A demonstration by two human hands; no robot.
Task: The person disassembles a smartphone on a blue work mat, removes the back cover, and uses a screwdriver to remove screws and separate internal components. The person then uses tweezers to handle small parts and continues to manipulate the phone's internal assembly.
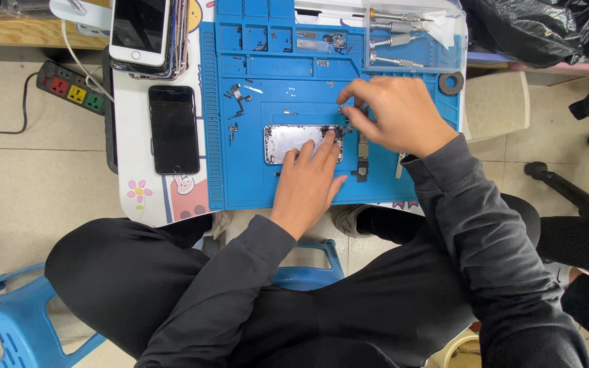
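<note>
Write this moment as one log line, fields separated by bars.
left hand: pressing opened phone | right hand: working at its end | surface: blue mat | nearby: black phone

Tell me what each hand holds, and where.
Left hand presses fingertips on the opened phone, right end. Right hand pinches something small beside it; cannot tell what.

Small white table (125,153) with cartoon prints, standing on tiled floor (28,170).
Carrying a blue repair mat (240,184) over its right part, a black phone (174,129) face-up near the left edge, stacked phones (146,31) at the far left corner.
</note>
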